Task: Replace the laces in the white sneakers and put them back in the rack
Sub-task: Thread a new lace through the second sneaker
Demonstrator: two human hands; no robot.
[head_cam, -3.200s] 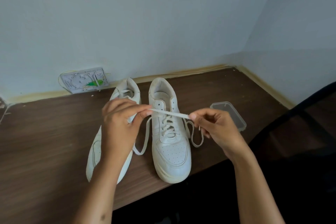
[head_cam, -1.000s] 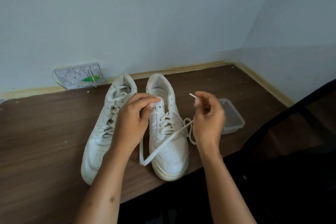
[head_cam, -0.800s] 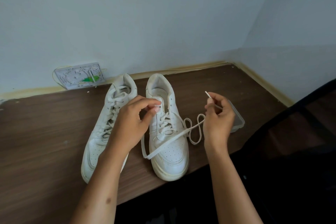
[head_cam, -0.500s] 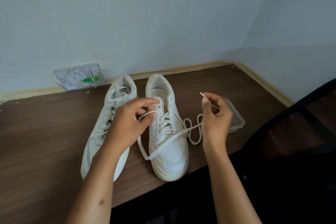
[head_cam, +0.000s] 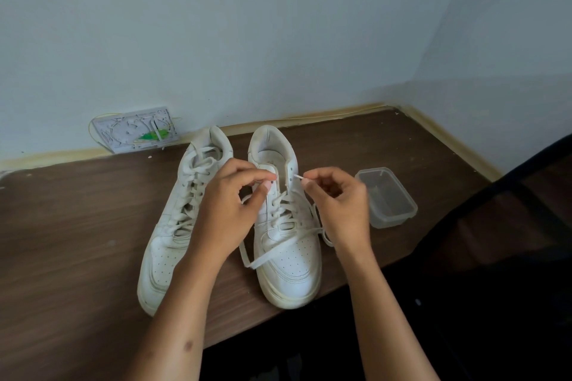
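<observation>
Two white sneakers stand side by side on the brown table [head_cam: 71,226], toes toward me. The left sneaker [head_cam: 173,241] is fully laced. The right sneaker [head_cam: 286,250] is laced through its lower eyelets only. My left hand [head_cam: 229,210] pinches the right sneaker's tongue and left eyelet flap near the top. My right hand [head_cam: 337,204] pinches the tip of the white lace [head_cam: 272,252] just beside an upper right eyelet. The lace's other end lies loose across the toe and off the shoe's left side.
An empty clear plastic container [head_cam: 385,196] sits right of the right sneaker. A white wall plate with wires [head_cam: 136,130] leans at the back wall. The table's front edge runs just below the sneaker toes. A dark chair back [head_cam: 510,210] stands at the right.
My right hand has brought the lace tip down and left, from above the container to the right sneaker's upper eyelets. My left hand has stayed at the tongue.
</observation>
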